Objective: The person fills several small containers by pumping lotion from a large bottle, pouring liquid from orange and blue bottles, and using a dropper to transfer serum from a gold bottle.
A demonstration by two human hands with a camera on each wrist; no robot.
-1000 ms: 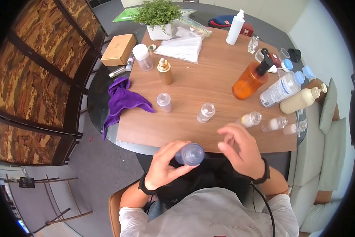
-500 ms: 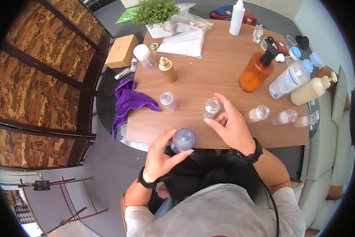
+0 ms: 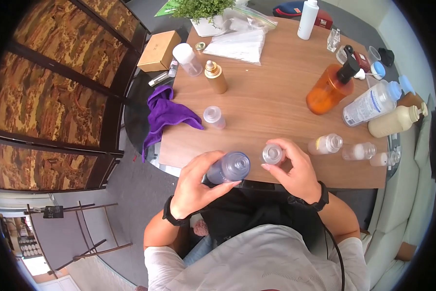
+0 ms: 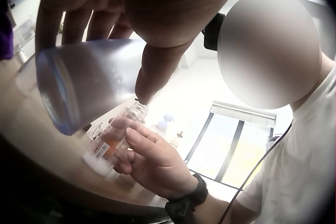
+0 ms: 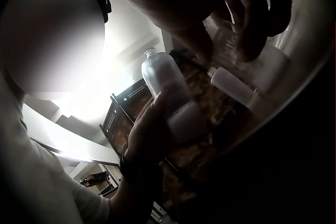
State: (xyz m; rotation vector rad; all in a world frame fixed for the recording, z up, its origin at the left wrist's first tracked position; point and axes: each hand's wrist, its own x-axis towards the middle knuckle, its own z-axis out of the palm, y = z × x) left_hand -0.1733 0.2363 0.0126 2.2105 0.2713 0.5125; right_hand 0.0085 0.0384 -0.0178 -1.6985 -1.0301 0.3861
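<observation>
My left hand [image 3: 196, 186] grips a bluish translucent bottle [image 3: 232, 167] in front of the table's near edge. Its threaded neck is uncapped and points up towards the head camera. In the right wrist view this bluish bottle [image 5: 170, 92] stands tilted, with faint lettering on its side. Thumb and fingers of my right hand [image 3: 295, 172] hold a small clear bottle [image 3: 272, 154], also uncapped, close to the table's front edge. The left wrist view shows the right hand [image 4: 157, 161] curled around it. A small frosted bottle [image 3: 214, 118] stands farther left.
Several clear bottles, one of them yellowish inside [image 3: 326, 144], line the right. Behind them are an amber pump bottle [image 3: 327, 92], a labelled bottle [image 3: 371, 104] and a cream pump bottle [image 3: 393, 121]. A purple cloth [image 3: 169, 114], gold dropper bottle [image 3: 216, 80] and cardboard box [image 3: 159, 52] occupy the left.
My right hand has come down onto the small clear bottle, gripped it and drawn it towards the front edge. The left hand has kept its hold on the bluish bottle, moving it slightly.
</observation>
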